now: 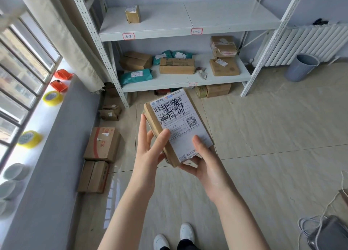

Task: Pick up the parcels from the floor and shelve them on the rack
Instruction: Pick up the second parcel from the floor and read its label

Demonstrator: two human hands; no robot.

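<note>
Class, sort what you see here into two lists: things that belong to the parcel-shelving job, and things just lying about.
Part of the job:
held parcel in left hand and right hand
rack
floor boxes
shelved parcels

Just lying about:
tape rolls
grey bin
radiator
curtain
cables
</note>
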